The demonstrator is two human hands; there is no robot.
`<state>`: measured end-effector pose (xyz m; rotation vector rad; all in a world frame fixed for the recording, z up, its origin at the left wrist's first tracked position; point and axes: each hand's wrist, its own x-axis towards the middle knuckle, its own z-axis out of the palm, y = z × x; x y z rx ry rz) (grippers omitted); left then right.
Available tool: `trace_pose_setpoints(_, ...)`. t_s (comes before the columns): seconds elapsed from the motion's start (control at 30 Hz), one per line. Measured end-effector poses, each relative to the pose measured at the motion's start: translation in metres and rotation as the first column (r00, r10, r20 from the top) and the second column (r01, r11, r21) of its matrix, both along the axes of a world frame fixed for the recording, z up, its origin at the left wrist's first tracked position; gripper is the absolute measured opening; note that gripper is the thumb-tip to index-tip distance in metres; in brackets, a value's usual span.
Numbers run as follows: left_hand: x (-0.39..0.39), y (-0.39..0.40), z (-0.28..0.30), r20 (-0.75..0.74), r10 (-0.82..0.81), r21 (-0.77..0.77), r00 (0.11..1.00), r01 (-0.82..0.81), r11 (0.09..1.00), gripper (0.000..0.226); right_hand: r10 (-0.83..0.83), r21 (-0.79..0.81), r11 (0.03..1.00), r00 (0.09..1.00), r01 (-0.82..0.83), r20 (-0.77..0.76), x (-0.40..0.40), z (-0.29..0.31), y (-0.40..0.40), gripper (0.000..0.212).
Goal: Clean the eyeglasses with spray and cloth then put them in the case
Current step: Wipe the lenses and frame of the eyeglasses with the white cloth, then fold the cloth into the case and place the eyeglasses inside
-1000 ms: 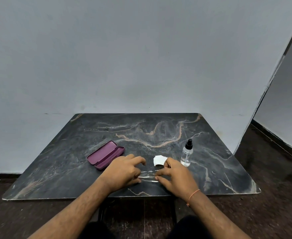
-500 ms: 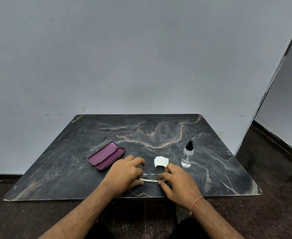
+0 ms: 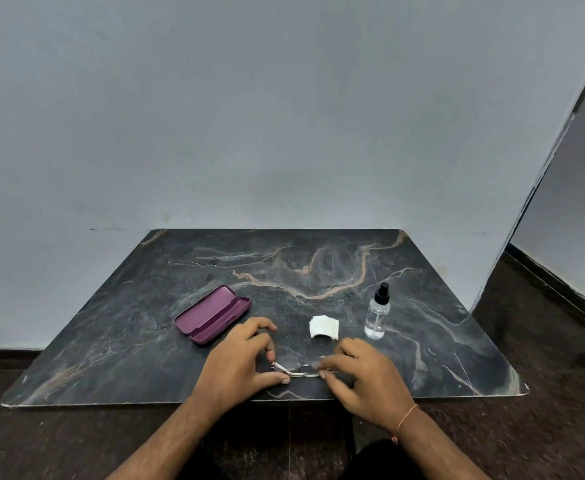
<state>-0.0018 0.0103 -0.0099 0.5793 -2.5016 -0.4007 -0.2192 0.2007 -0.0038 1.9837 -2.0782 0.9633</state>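
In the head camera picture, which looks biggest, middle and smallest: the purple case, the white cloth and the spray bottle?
1. purple case, clearly largest.
2. spray bottle.
3. white cloth.
The bottle and cloth look close in size, so their order is unsure.

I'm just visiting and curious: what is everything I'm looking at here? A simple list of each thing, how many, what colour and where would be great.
table: one, dark marble with pale and tan veins, set against the wall
wall: grey, behind the table
floor: dark, around the table
eyeglass case: one, purple, lying open, left of centre on the table
cloth: one, white, folded, near the table's middle
spray bottle: one, clear with black nozzle, upright, right of the cloth
eyeglasses: one pair, clear lenses, thin pale frame, near the front edge between the hands
wrist thread: one, orange, on the right wrist
left hand: pinches the eyeglasses' left end
right hand: pinches their right end
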Motion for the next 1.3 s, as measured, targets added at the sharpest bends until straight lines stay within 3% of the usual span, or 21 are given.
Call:
trace_pose_setpoints(0.2,-0.001,0.002,-0.018,-0.116,0.018,0.149,0.993,0.0,0.989,0.049,-0.029,-0.077,0.996,0.983,0.043,0.179,-0.015,0.004,-0.011,0.009)
trace_pose_setpoints(0.4,0.0,0.003,-0.023,-0.165,0.005,0.188,0.986,0.027,0.982,0.048,-0.216,0.033,0.976,0.952,0.214,0.219,-0.038,0.0,-0.034,0.018)
trace_pose_setpoints(0.53,0.001,0.005,-0.022,-0.168,0.0,0.195,0.986,0.033,0.98,0.048,-0.28,0.161,0.953,0.947,0.255,0.158,-0.046,0.001,-0.05,0.028)
trace_pose_setpoints(0.67,0.001,0.008,-0.02,-0.205,0.003,0.19,0.979,0.037,0.981,0.047,-0.321,0.331,0.887,0.945,0.321,-0.059,-0.04,0.007,-0.061,0.031)
trace_pose_setpoints(0.87,0.0,0.01,-0.018,-0.243,0.058,0.173,0.968,-0.016,0.985,0.036,-0.416,0.246,0.868,0.903,0.431,-0.111,-0.031,0.009,-0.067,0.025)
trace_pose_setpoints(0.97,-0.001,0.009,-0.017,-0.258,0.098,0.194,0.961,-0.048,0.98,0.027,-0.467,0.222,0.868,0.882,0.444,0.061,-0.028,0.013,-0.069,0.018)
trace_pose_setpoints(1.1,-0.001,0.013,-0.011,-0.331,0.215,0.338,0.919,-0.097,0.936,0.022,-0.437,0.187,0.899,0.783,0.396,0.443,-0.02,0.025,-0.071,0.019)
trace_pose_setpoints(1.2,-0.004,0.02,0.001,-0.419,0.322,0.456,0.849,-0.11,0.883,0.014,-0.269,0.146,0.956,0.564,0.255,0.781,-0.002,0.04,-0.073,0.015)
trace_pose_setpoints(1.27,-0.009,0.023,0.013,-0.425,0.4,0.536,0.812,-0.13,0.834,0.008,-0.166,0.107,0.981,0.417,0.162,0.893,0.013,0.051,-0.073,0.013)
trace_pose_setpoints(1.3,-0.011,0.024,0.02,-0.4,0.425,0.595,0.812,-0.123,0.795,0.009,-0.126,0.078,0.988,0.4,0.134,0.908,0.019,0.056,-0.072,0.013)
